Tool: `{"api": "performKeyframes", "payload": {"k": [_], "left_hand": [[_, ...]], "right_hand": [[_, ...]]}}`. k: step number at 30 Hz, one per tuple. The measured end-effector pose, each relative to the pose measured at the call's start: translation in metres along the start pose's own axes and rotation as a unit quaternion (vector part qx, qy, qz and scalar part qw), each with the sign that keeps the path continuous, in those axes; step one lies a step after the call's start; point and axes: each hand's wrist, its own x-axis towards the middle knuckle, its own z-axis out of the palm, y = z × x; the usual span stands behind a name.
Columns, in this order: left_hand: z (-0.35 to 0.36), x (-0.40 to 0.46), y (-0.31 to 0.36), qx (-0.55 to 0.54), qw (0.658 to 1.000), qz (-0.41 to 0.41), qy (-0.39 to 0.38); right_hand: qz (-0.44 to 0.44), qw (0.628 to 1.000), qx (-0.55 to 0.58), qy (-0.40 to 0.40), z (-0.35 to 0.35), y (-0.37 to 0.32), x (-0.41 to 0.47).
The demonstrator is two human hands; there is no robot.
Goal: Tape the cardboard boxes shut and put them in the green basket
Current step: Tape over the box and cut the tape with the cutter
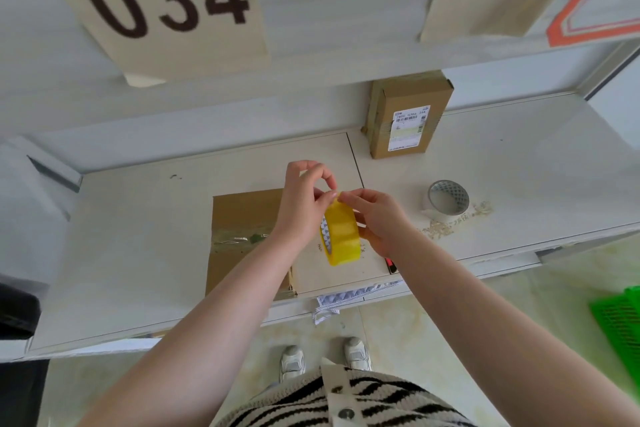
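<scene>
I've got my right hand (377,218) gripping the yellow tape roll (341,236), left hand (304,201) pinching its end above the flat cardboard box (246,239). Risk: end tears or re-sticks if picked unevenly.

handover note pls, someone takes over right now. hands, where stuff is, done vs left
Left hand: fingertips pinching at the top of the yellow tape roll, apparently picking for the tape's end.
Right hand: gripping the same roll from the right, held above the table.
Flat box: lies on the table under the left forearm, with some clear tape across its middle; whether it is fully sealed I cannot tell.
Upright box: stands at the back against the wall, labelled, tape bands on it.
Green basket: on the floor at the right; only a corner shows.
Spare tape roll: on the table, right.
Left: finish taping, put both boxes in the basket.
</scene>
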Motion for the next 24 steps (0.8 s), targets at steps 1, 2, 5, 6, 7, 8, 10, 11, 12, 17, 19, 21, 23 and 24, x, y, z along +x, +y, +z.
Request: {"api": "performKeyframes", "payload": {"k": [1, 2, 5, 6, 7, 8, 10, 11, 12, 17, 19, 21, 23, 24], "left_hand": [[0.000, 0.001, -0.001, -0.006, 1.000, -0.003, -0.002], [-0.001, 0.002, -0.002, -0.011, 1.000, -0.011, -0.003], [-0.001, 0.002, -0.006, -0.027, 0.998, -0.057, -0.004], [0.000, 0.001, -0.008, -0.030, 0.997, -0.067, -0.008], [0.001, 0.000, -0.008, -0.033, 0.997, -0.075, -0.010], [0.002, -0.001, -0.008, -0.035, 0.996, -0.082, -0.009], [0.003, -0.001, -0.009, -0.048, 0.994, -0.100, 0.004], [0.003, 0.000, -0.009, -0.052, 0.993, -0.103, 0.008], [0.002, 0.000, -0.009, -0.051, 0.994, -0.101, 0.007], [0.005, 0.001, -0.010, -0.059, 0.993, -0.105, 0.000], [0.008, 0.001, -0.009, -0.074, 0.989, -0.126, 0.012], [0.012, 0.000, -0.008, -0.065, 0.988, -0.137, 0.025], [0.016, -0.002, -0.006, -0.024, 0.989, -0.144, 0.040], [0.017, -0.003, -0.006, 0.001, 0.988, -0.149, 0.048]], "right_hand": [[-0.006, 1.000, -0.001, 0.000, 0.000, -0.001, 0.000], [-0.015, 1.000, -0.008, 0.001, 0.000, -0.001, 0.001], [-0.049, 0.997, -0.052, 0.016, 0.000, -0.001, 0.001], [-0.059, 0.996, -0.069, 0.025, 0.000, -0.001, 0.001], [-0.068, 0.993, -0.085, 0.034, -0.001, -0.001, 0.001], [-0.075, 0.991, -0.100, 0.041, -0.001, -0.001, 0.001], [-0.085, 0.989, -0.113, 0.044, -0.002, -0.002, 0.001], [-0.088, 0.989, -0.111, 0.040, -0.003, -0.002, 0.001], [-0.089, 0.989, -0.108, 0.038, -0.004, -0.001, 0.001], [-0.104, 0.986, -0.123, 0.036, -0.002, 0.000, 0.002], [-0.106, 0.984, -0.134, 0.044, -0.001, 0.000, 0.002], [-0.115, 0.978, -0.164, 0.056, 0.000, -0.001, 0.004], [-0.128, 0.968, -0.207, 0.067, 0.002, -0.003, 0.005], [-0.132, 0.963, -0.223, 0.071, 0.004, -0.003, 0.006]]}}
